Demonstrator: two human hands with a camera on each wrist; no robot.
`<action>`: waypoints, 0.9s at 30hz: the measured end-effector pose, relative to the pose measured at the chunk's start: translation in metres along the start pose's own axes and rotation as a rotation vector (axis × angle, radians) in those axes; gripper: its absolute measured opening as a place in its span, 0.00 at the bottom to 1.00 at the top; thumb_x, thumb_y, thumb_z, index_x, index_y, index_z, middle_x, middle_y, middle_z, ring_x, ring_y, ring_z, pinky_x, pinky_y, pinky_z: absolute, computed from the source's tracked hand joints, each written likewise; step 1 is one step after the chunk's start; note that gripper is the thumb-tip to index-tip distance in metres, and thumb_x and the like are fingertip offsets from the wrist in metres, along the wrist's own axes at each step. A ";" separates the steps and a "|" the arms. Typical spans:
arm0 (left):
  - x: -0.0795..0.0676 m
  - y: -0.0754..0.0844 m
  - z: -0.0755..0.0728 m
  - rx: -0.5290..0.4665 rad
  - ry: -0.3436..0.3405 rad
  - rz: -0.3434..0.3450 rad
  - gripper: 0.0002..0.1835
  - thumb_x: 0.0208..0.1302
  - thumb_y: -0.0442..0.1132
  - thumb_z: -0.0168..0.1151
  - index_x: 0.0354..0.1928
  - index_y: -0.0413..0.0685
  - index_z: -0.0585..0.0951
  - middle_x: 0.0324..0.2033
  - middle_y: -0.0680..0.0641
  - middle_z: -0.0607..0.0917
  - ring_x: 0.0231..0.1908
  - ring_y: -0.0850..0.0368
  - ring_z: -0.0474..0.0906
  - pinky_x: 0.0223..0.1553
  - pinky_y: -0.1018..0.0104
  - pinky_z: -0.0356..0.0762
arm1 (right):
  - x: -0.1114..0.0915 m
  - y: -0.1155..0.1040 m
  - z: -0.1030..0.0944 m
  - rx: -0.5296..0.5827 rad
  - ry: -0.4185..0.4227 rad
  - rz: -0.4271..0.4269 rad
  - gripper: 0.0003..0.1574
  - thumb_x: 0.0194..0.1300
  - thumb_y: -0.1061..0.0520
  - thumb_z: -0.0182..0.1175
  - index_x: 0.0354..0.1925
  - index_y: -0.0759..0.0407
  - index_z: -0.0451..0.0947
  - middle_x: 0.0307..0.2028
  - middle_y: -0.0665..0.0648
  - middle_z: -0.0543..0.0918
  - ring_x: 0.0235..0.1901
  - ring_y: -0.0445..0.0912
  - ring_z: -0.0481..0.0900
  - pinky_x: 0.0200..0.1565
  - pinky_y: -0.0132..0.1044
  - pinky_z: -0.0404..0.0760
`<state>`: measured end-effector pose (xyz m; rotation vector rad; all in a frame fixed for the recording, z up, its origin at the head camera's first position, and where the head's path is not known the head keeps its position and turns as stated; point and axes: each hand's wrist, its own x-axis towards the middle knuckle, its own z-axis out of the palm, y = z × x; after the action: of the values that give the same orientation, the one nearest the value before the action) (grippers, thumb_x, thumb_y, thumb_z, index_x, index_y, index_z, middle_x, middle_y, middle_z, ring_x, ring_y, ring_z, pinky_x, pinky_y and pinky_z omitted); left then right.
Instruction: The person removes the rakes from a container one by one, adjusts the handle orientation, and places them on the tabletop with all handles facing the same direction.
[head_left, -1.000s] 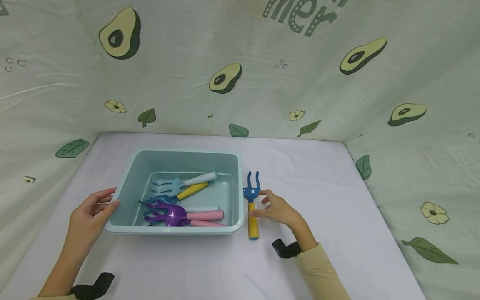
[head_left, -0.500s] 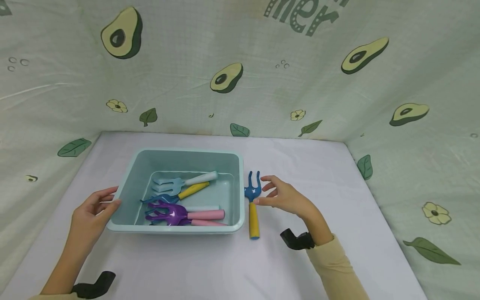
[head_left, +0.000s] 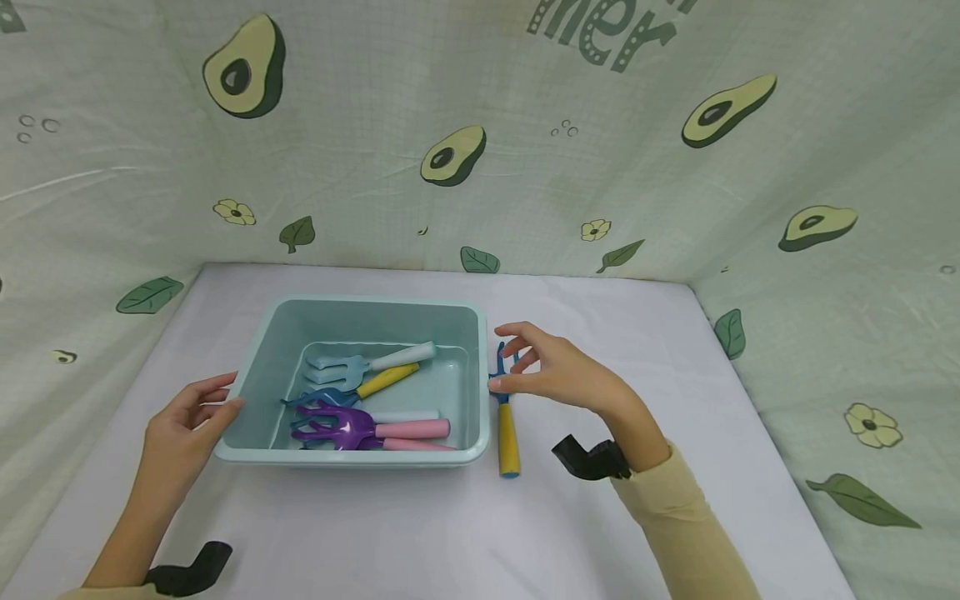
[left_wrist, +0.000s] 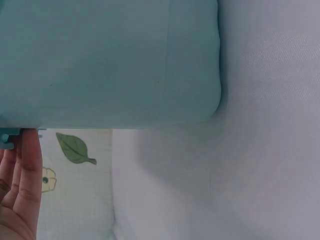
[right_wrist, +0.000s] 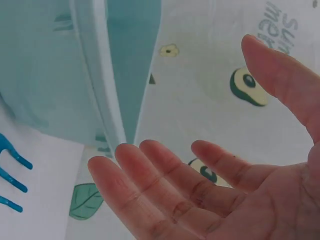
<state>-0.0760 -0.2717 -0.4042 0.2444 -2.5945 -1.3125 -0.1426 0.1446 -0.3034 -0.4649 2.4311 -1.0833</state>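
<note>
A light blue plastic tub (head_left: 352, 457) stands on the white-covered table, and my left hand (head_left: 178, 437) holds its left rim, thumb and fingertips at the edge. In the left wrist view, the fingers (left_wrist: 29, 172) reach up under the rim. My right hand (head_left: 562, 367) is at the tub's right rim, thumb and fingers apart, nothing between them. Below it on the table lies a blue toy garden fork with a yellow handle (head_left: 508, 442), its tines partly hidden by the fingers. In the right wrist view, blue tines (right_wrist: 12, 175) show at the left.
Inside the tub lie several toy garden forks: a light blue one (head_left: 352, 372), a blue one with a yellow handle (head_left: 386, 380), and purple ones with pink handles (head_left: 348, 428). A cloth printed with avocados (head_left: 555, 183) hangs behind and beside the table.
My right hand has left the handle of the loose fork, first moving right, then up and left to the tub's right rim. The fork stays on the table; the left hand stays put.
</note>
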 end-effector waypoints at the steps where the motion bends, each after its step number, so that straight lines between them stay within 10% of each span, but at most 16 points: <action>1: 0.000 0.000 0.000 0.000 0.000 -0.001 0.25 0.64 0.42 0.57 0.61 0.39 0.69 0.37 0.75 0.70 0.35 0.86 0.69 0.30 0.90 0.70 | 0.001 -0.004 0.000 0.000 -0.009 -0.012 0.44 0.56 0.44 0.64 0.66 0.50 0.59 0.54 0.54 0.74 0.50 0.49 0.74 0.45 0.42 0.78; 27: -0.001 0.002 0.001 -0.008 0.011 -0.003 0.25 0.65 0.44 0.57 0.61 0.40 0.69 0.39 0.73 0.69 0.35 0.86 0.69 0.32 0.91 0.69 | 0.077 -0.061 0.031 -0.047 -0.331 -0.091 0.42 0.57 0.48 0.64 0.65 0.54 0.60 0.52 0.55 0.76 0.46 0.47 0.77 0.44 0.35 0.78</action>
<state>-0.0749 -0.2695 -0.4033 0.2535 -2.5801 -1.3183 -0.1841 0.0506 -0.2948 -0.7162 2.1644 -0.9042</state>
